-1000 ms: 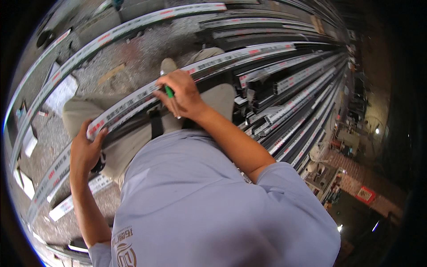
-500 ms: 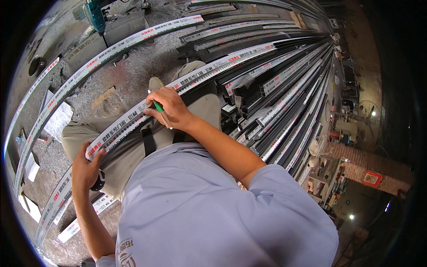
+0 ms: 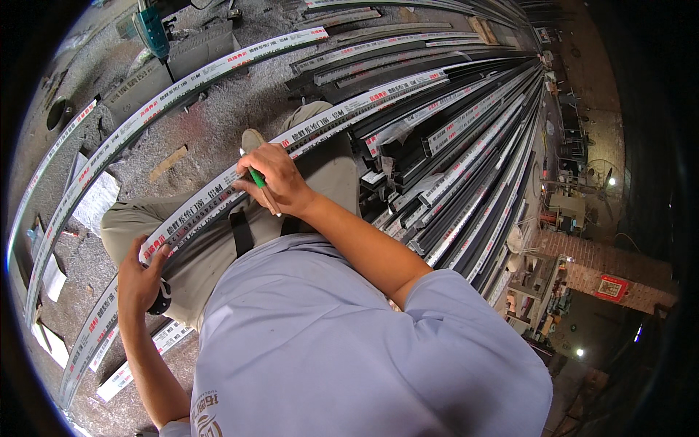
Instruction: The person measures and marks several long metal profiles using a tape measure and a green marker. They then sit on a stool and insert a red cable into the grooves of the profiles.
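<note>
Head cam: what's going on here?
A person is crouched over a long wrapped metal profile that lies across their knees. The right hand holds a green marker with its tip down at the profile's face. The left hand steadies the same profile further along and has a dark round object tucked beneath it, too hidden to identify. A stack of similar profiles fans out to the right, and a teal power tool sits on the floor ahead.
</note>
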A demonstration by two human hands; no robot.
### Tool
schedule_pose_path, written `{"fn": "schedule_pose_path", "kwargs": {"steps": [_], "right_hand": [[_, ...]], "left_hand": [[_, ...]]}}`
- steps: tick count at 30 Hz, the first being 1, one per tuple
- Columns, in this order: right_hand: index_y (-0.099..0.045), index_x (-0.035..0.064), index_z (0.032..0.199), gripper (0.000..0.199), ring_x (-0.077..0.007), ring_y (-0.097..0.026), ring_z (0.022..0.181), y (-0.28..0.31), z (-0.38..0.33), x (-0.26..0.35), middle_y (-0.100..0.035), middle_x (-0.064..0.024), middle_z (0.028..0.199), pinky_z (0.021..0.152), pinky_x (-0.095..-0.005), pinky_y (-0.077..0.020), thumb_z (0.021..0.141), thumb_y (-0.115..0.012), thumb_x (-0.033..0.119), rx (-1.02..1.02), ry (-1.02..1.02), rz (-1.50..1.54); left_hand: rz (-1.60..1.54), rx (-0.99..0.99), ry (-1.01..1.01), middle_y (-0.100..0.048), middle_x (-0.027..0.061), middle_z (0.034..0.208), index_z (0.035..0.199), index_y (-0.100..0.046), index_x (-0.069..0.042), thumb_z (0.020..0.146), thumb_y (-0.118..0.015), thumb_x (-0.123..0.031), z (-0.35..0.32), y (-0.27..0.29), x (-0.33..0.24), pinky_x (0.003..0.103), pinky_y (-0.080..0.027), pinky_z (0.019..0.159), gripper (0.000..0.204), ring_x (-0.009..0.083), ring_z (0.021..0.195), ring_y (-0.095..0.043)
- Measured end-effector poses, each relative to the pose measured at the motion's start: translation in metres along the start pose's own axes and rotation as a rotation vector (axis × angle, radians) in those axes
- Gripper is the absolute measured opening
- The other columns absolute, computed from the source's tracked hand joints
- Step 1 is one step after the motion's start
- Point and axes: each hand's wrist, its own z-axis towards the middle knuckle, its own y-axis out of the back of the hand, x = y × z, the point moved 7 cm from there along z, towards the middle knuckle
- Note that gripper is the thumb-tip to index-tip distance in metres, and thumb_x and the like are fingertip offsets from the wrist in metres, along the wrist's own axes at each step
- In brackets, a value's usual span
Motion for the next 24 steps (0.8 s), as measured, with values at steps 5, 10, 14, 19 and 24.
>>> {"fn": "schedule_pose_path", "kwargs": {"steps": [5,10,14,19,24], "right_hand": [[-0.063,0.0127,0.099,0.033,-0.0279,-0.064,0.087,0.0005,0.0008,0.0006,-0.065,-0.0036,0.087,0.085,-0.0421,-0.043,0.077,-0.088,0.013,0.002,0.005,-0.006],[-0.063,0.0127,0.099,0.033,-0.028,-0.063,0.086,0.0013,-0.0002,0.0015,-0.065,-0.0036,0.087,0.084,-0.0423,-0.043,0.077,-0.088,0.013,-0.003,0.008,-0.01],[-0.063,0.0127,0.098,0.032,-0.0284,-0.063,0.085,0.0014,0.0,0.001,-0.066,-0.0038,0.087,0.083,-0.0423,-0.0432,0.077,-0.088,0.013,0.005,-0.003,0.003],[-0.063,0.0121,0.098,0.032,-0.0293,-0.063,0.086,0.002,0.0025,0.0033,-0.066,-0.0048,0.087,0.083,-0.0426,-0.0436,0.077,-0.088,0.014,0.016,0.002,0.001],[-0.066,0.0102,0.099,0.031,-0.0335,-0.064,0.086,0.003,0.0001,-0.0002,-0.067,-0.0097,0.088,0.081,-0.043,-0.0477,0.078,-0.089,0.016,0.011,0.035,-0.006]], "left_hand": [[-0.016,0.008,0.007,-0.076,0.0212,0.107,0.141,-0.06,-0.004,0.096,-0.074,-0.049,-0.0015,-0.0001,0.0016,0.037,-0.056,0.078,0.065,0.0247,0.086,-0.073],[-0.007,-0.007,0.031,-0.077,0.022,0.103,0.137,-0.063,-0.004,0.093,-0.076,-0.05,-0.001,0.0012,0.0007,0.04,-0.056,0.08,0.065,0.0276,0.085,-0.074],[-0.018,0.015,0.049,-0.077,0.0213,0.102,0.137,-0.063,-0.005,0.093,-0.077,-0.049,-0.0007,0.0009,0.0033,0.04,-0.056,0.079,0.064,0.0267,0.083,-0.073],[-0.028,0.004,0.019,-0.074,0.0169,0.093,0.14,-0.062,-0.005,0.096,-0.073,-0.047,-0.0011,-0.0003,0.0024,0.036,-0.053,0.068,0.062,0.0205,0.075,-0.067],[-0.017,0.03,0.019,-0.076,0.0218,0.1,0.139,-0.063,-0.006,0.093,-0.074,-0.051,0.0011,-0.0029,0.0019,0.04,-0.055,0.078,0.065,0.0275,0.083,-0.073]]}}
